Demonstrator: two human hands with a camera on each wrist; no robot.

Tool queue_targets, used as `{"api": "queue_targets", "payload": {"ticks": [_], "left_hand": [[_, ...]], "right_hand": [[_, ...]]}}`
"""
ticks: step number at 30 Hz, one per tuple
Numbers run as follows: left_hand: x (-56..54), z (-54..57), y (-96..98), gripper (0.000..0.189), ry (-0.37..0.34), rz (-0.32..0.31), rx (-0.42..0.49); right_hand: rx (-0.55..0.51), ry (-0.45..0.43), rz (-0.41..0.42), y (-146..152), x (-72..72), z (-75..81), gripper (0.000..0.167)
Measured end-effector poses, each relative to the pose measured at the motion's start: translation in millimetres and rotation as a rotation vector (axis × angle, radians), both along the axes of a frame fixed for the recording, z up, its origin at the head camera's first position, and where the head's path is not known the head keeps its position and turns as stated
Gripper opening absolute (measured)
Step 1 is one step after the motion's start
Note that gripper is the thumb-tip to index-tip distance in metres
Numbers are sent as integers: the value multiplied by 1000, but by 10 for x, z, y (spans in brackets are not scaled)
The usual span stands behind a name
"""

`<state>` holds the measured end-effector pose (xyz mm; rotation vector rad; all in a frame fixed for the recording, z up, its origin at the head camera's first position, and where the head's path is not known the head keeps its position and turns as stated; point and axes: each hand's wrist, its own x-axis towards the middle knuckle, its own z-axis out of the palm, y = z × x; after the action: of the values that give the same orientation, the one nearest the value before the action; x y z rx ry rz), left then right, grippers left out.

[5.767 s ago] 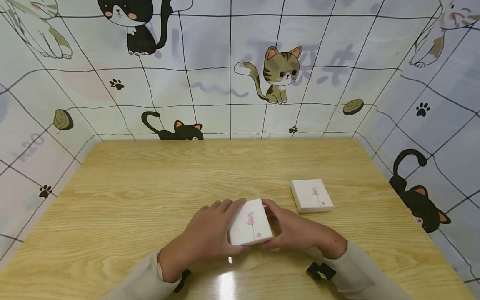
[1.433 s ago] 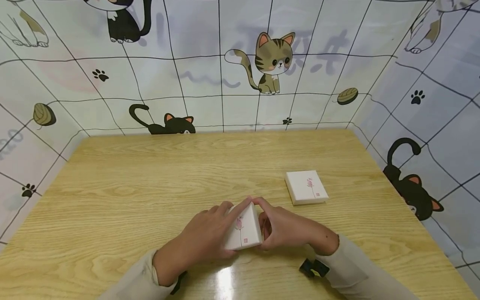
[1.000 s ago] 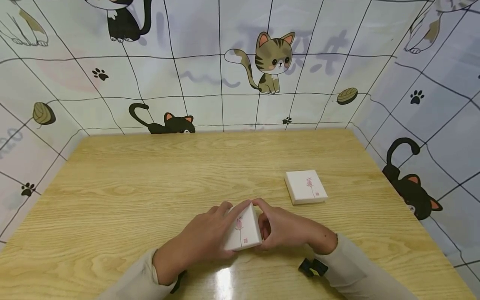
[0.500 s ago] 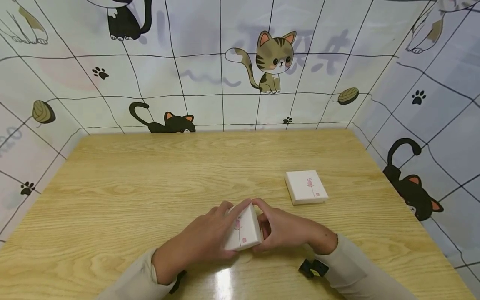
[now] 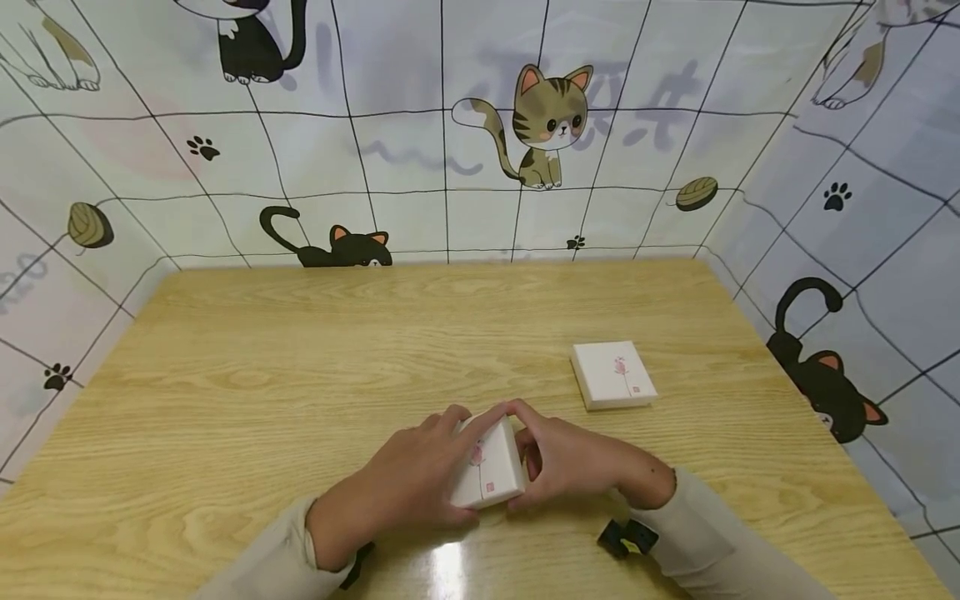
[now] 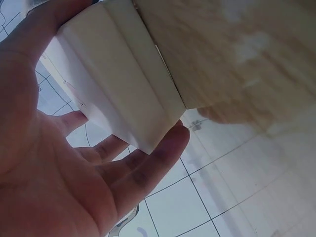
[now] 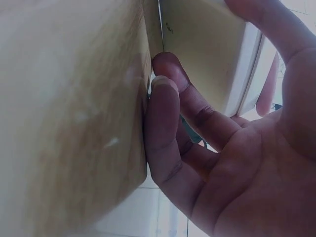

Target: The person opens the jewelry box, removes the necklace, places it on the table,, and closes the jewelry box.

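Observation:
In the head view a small white square box with a pink flower print is held between both hands, near the table's front. My left hand grips it from the left, index finger along its far edge and thumb at the near edge. On the other side my right hand holds it at the far and near right corners, other fingers curled beside it. A step along the box's side shows in the left wrist view. The right wrist view shows the box tilted, with right fingertips low between it and the tabletop.
A matching white box with the same flower print lies flat on the wooden table, farther back and right. Walls with cat drawings enclose the table at the back and sides. Black straps sit at the sleeves.
Since the oldest frame, the held box has come slightly nearer the front and my left index finger has moved over its far edge. During the last second it shifts only slightly. The other box stays put.

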<state>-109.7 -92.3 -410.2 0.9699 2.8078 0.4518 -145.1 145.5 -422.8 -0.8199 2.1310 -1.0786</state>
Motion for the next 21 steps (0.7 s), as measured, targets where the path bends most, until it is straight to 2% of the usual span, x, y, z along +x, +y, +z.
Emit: {"api": "queue_targets", "payload": {"ticks": [12, 17, 21], "left_hand": [[1, -26, -10, 117, -31, -11, 48], [2, -28, -4, 116, 3, -3, 38], [8, -22, -4, 115, 1, 9, 28]], "right_hand": [[26, 6, -6, 25, -12, -32, 92], [36, 3, -11, 26, -12, -12, 92], [28, 8, -2, 28, -22, -22, 91]]}}
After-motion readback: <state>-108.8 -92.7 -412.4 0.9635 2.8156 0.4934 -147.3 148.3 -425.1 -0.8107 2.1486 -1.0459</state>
